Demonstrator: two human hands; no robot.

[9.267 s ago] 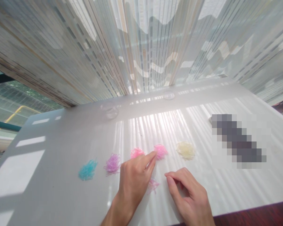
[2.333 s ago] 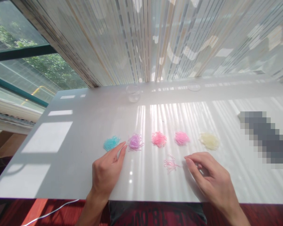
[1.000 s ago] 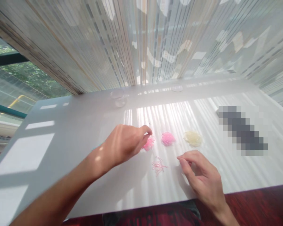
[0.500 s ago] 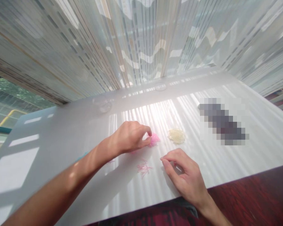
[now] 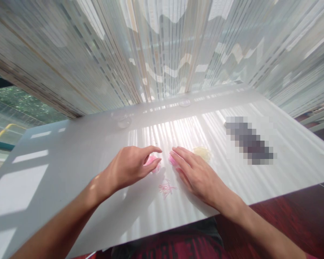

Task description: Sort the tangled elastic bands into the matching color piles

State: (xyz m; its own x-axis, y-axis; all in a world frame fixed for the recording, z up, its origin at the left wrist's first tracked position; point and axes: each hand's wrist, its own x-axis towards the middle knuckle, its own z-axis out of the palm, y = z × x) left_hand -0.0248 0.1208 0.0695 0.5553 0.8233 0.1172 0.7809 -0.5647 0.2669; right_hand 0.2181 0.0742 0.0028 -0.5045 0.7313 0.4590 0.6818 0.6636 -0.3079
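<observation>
My left hand [image 5: 132, 163] is beside a pile of salmon-pink strands [image 5: 154, 166], its thumb and fingers curved with a gap between them. Over a brighter pink pile [image 5: 172, 160] reaches my right hand [image 5: 193, 169]; its fingers are stretched out and cover most of that pile. I cannot tell whether they press on it. Just beyond the right hand lies a pale yellow pile of thin strands [image 5: 202, 153], partly hidden by the hand. Nearer to me, between both hands, a loose tuft of light pink strands [image 5: 166, 188] is spread on the white table [image 5: 102, 216].
Two clear round items, one at the back left [image 5: 124, 122] and one near the back edge [image 5: 184, 102], rest on the table. A blurred-out dark object [image 5: 250, 140] lies to the right. Behind the table hangs a sheer striped curtain [image 5: 162, 46]; a window [image 5: 21, 108] shows at left.
My left hand has drawn back to the left from the bright pink pile, its pinch opening. My right hand has moved forward over that pile and its fingers have straightened.
</observation>
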